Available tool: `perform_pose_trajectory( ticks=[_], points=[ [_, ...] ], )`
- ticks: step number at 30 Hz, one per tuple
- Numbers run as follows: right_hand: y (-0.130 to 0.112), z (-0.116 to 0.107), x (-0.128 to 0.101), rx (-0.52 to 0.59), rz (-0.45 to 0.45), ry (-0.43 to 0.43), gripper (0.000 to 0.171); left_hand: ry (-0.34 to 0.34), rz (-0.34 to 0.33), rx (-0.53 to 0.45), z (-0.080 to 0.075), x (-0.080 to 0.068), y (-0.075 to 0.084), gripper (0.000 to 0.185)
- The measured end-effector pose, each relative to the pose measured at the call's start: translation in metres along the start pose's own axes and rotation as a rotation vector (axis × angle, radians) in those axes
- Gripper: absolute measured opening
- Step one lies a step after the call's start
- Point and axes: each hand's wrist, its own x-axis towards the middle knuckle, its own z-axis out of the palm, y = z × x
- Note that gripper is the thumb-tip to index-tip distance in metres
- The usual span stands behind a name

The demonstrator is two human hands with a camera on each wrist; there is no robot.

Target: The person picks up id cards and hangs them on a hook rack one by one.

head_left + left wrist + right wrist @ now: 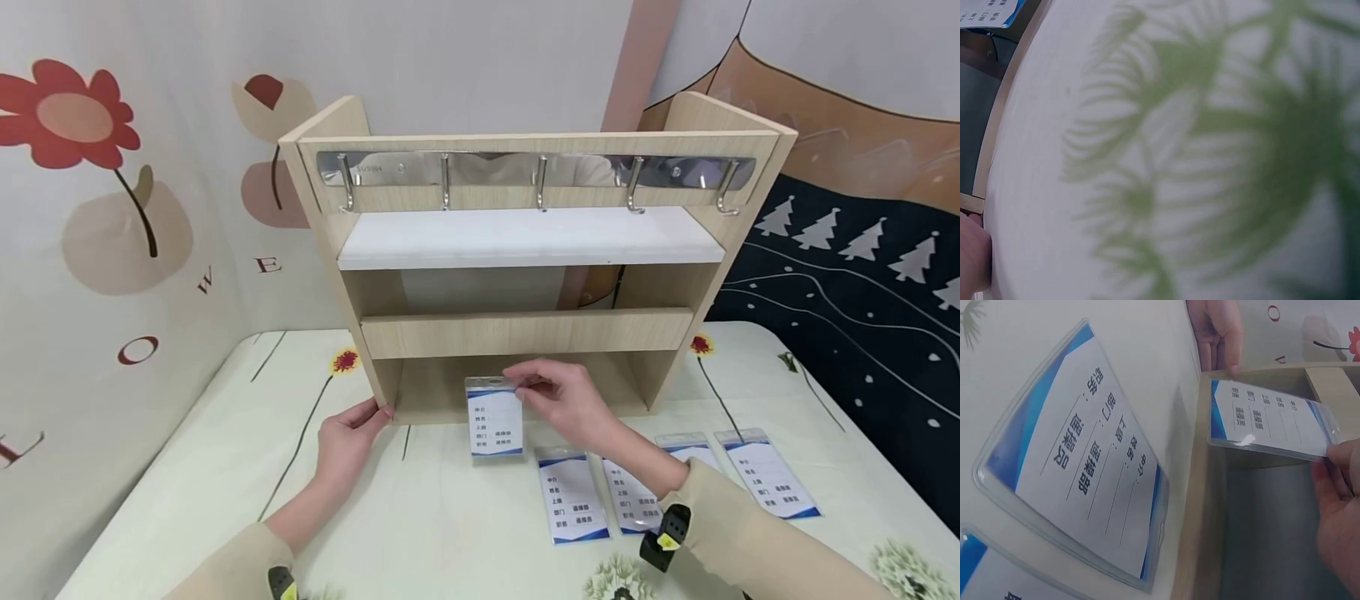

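Note:
A clear-sleeved name badge [495, 423] with printed lines and blue corners hangs upright before the lower part of a wooden shelf rack [525, 333]. My right hand [562, 398] pinches it by its top right corner; the right wrist view shows the badge [1266, 419] and the right hand [1342, 500] at its top end. My left hand [348, 442] touches the rack's lower left front corner with its fingertips; whether it grips the edge I cannot tell. Only part of the left hand [974, 256] shows in the left wrist view.
A metal strip with several hooks [540, 179] runs across the rack's top, above a white shelf board [532, 237]. Several more badges lie on the tablecloth at the right, among them a near badge [573, 497] and a far right badge [768, 475]. Printed curtains stand behind.

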Motion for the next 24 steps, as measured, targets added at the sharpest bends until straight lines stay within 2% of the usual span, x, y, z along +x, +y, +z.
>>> perform_pose_trajectory(
  ticks=[5,15,24],
  points=[
    [-0.001,0.001,0.001,0.002,-0.073,0.048,0.028,0.010,0.005,-0.012,-0.001,0.002,0.000,0.036],
    [-0.010,-0.003,0.003,-0.042,-0.142,0.117,0.030,-0.003,0.007,-0.032,0.002,0.003,-0.003,0.036],
    [-0.020,-0.008,0.008,-0.073,-0.317,0.213,0.035,0.006,0.015,-0.028,0.002,0.000,0.001,0.036]
  ],
)
